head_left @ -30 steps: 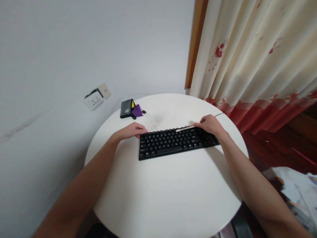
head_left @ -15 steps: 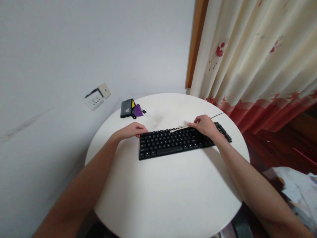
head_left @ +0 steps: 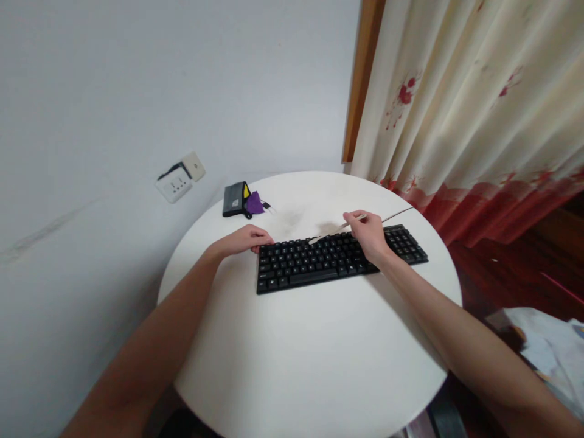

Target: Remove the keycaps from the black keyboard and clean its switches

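A black keyboard [head_left: 314, 267] lies flat, slightly askew, on the white round table [head_left: 292, 353]. At its far left corner is my left hand [head_left: 249, 238], fingers curled and closed on the edge. My right hand [head_left: 366, 234] is above the right half of the keyboard, hiding some keys. It pinches a slim pale stick [head_left: 336, 229] with a slightly wider far end, whose exact kind I cannot make out. That end rests at the keyboard's top row, left of my right hand, and the other end sticks up past my fingers.
A grey pouch [head_left: 234, 199] and a purple cloth-like piece [head_left: 255, 203] are at the table's back left. A thin cable [head_left: 396, 214] runs behind the keyboard to the right. A wall socket [head_left: 174, 184] is at left, a curtain [head_left: 438, 109] at right.
My right hand has shifted a little left and turned, and the stick is now steeper, its rear end showing above my fingers. The stick's tip has slid slightly left. My left hand stays put.
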The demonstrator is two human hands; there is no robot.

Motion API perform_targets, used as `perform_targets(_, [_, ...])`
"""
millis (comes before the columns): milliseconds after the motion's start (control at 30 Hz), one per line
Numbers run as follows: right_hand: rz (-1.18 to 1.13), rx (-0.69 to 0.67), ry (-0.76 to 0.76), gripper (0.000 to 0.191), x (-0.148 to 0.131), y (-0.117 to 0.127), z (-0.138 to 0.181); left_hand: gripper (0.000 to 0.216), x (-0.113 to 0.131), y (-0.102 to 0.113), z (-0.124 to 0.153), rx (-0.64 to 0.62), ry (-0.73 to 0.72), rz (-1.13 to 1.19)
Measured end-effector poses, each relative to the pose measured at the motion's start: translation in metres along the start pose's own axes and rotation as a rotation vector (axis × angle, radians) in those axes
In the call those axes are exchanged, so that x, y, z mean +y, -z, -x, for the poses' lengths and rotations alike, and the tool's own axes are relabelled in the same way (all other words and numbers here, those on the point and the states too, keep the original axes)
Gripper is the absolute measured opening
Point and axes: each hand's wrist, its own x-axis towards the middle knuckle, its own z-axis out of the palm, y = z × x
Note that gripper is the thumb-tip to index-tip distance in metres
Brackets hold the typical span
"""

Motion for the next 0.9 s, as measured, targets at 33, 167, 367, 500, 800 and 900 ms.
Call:
perform_targets(33, [-0.008, -0.008, -0.005, 0.044, 0.001, -0.002, 0.001, 0.044, 0.0, 0.0, 0.0, -0.001, 0.0, 0.002])
perform_targets(167, [0.003, -0.059, 0.001, 0.047, 0.0, -0.004, 0.004, 0.044, 0.001, 0.0, 0.0, -0.002, -0.001, 0.004])
perform_targets(367, [0.009, -0.132, -0.058, 0.04, -0.001, 0.003, -0.003, 0.045, 0.002, 0.0, 0.001, 0.004, -0.008, -0.011])
perform_targets(500, [-0.006, -0.098, -0.151, 0.034, -0.002, 0.016, -0.012, 0.045, 0.004, -0.001, 0.001, 0.017, -0.003, -0.021])
perform_targets(800, [0.084, 0.043, -0.269, 0.025, -0.003, 0.045, -0.034, 0.044, -0.001, 0.0, -0.001, 0.012, 0.004, 0.0])
perform_targets(900, [0.109, 0.063, -0.275, 0.025, -0.001, 0.051, -0.038, 0.045, -0.003, 0.0, -0.001, 0.009, 0.004, 0.002])
